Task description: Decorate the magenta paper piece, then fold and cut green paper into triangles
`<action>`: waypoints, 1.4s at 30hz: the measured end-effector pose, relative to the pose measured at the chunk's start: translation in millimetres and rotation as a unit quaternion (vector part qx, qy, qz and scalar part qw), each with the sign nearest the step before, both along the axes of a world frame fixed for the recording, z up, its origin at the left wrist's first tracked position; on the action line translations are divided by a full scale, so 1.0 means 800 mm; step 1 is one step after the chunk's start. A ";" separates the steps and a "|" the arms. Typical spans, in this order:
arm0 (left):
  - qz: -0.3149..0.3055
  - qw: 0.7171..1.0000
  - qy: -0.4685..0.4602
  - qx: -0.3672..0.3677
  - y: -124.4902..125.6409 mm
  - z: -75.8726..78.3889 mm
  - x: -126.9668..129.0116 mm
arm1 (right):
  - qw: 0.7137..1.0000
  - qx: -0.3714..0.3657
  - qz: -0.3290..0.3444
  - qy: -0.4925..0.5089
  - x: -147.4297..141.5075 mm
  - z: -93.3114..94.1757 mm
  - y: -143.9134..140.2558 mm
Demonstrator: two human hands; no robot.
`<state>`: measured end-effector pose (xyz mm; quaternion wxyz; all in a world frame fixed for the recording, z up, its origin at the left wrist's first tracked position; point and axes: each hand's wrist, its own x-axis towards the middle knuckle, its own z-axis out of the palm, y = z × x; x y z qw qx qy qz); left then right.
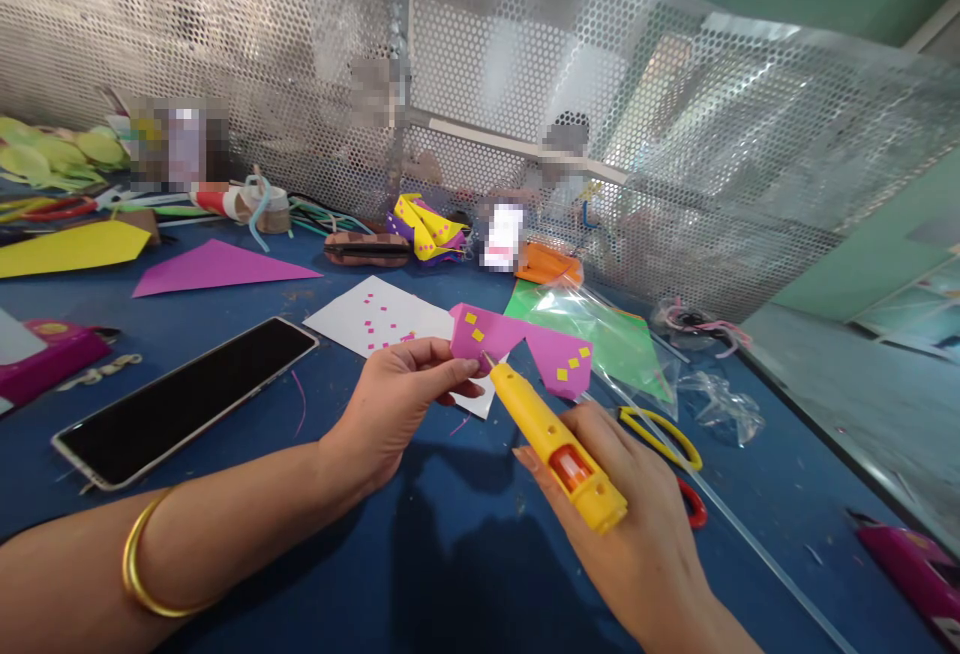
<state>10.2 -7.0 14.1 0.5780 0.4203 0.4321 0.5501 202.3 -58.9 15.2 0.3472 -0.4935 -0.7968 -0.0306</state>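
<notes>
A pink paper cutout point(491, 332) with small yellow squares on both its lobes is pinched at its left end between the thumb and fingers of my left hand point(412, 384). Yellow and slim, a glue gun point(536, 424) rests in the grip of my right hand point(622, 494). Its metal nozzle points up and left, at the lower edge of the cutout's left lobe, close to my left thumb; whether it touches the paper I cannot tell. Under the cutout lies a white sheet point(375, 312) dotted with tiny pink squares.
To the left are a dark-screened phone point(195, 399) and pink and yellow paper point(225, 269). Scissors with a yellow handle point(667, 444) lie beside my right hand, near green sheets point(622, 334) and clear plastic. A perforated metal screen point(525, 84) rises behind the blue table point(345, 574).
</notes>
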 end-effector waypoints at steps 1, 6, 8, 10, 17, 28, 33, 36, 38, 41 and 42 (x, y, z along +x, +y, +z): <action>0.001 1.000 0.000 0.000 0.000 0.000 0.000 | 1.000 -0.003 0.006 0.004 0.000 0.001 0.000; -0.004 1.000 -0.002 0.007 0.001 0.000 0.001 | 0.996 -0.025 0.069 0.049 -0.002 0.004 -0.001; -0.003 1.000 0.001 0.004 0.001 -0.002 0.001 | 0.994 -0.014 0.081 0.070 -0.001 0.004 -0.002; 0.001 1.000 0.009 -0.001 0.001 -0.003 0.001 | 0.993 0.018 0.069 0.091 0.000 0.003 -0.002; 0.006 1.000 0.019 -0.017 0.003 -0.004 0.000 | 0.995 0.026 0.071 0.069 0.005 0.005 0.001; 0.054 0.997 -0.007 -0.057 0.018 0.001 -0.014 | 0.970 0.005 -0.194 0.148 0.082 0.013 0.032; 0.077 0.996 -0.016 -0.049 0.019 0.012 -0.017 | 0.941 -0.083 -0.328 0.022 0.200 0.013 0.081; 0.087 0.995 -0.029 -0.041 0.020 0.014 -0.019 | 0.925 -0.104 -0.355 -0.085 0.253 0.015 0.105; 0.093 0.994 -0.037 -0.036 0.022 0.014 -0.021 | 0.918 -0.111 -0.363 -0.112 0.272 0.014 0.116; 0.100 0.994 -0.038 -0.037 0.026 0.013 -0.024 | 0.905 -0.126 -0.380 -0.142 0.287 0.001 0.128; 0.102 0.993 -0.037 -0.037 0.027 0.012 -0.024 | 0.903 -0.126 -0.384 -0.147 0.289 -0.005 0.130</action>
